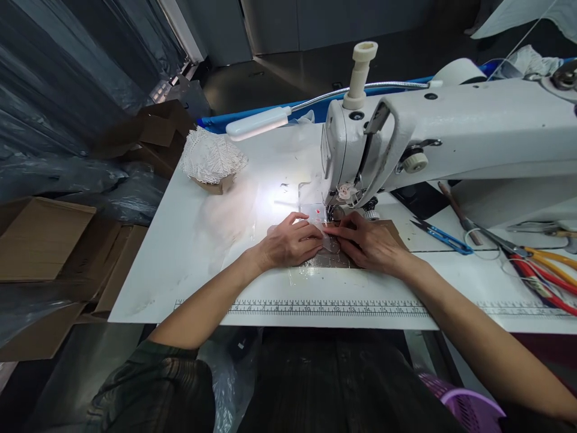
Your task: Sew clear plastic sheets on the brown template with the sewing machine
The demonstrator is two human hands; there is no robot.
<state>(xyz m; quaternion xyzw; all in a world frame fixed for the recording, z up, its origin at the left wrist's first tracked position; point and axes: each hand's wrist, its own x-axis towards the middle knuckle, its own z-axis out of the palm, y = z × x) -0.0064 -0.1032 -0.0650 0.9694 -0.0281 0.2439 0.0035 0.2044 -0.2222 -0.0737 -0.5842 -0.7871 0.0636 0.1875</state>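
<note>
Sheer fabric (330, 260) under sewing machine (451, 129) | left hand (291, 242), right hand (370, 243): grips unclenched, pressing it flat

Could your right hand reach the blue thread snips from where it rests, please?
Probably yes: the blue thread snips lie on open tabletop just right of the right hand, with nothing standing between them.

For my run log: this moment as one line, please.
left hand: on fabric | right hand: on fabric | fabric: at sewing machine needle
</note>
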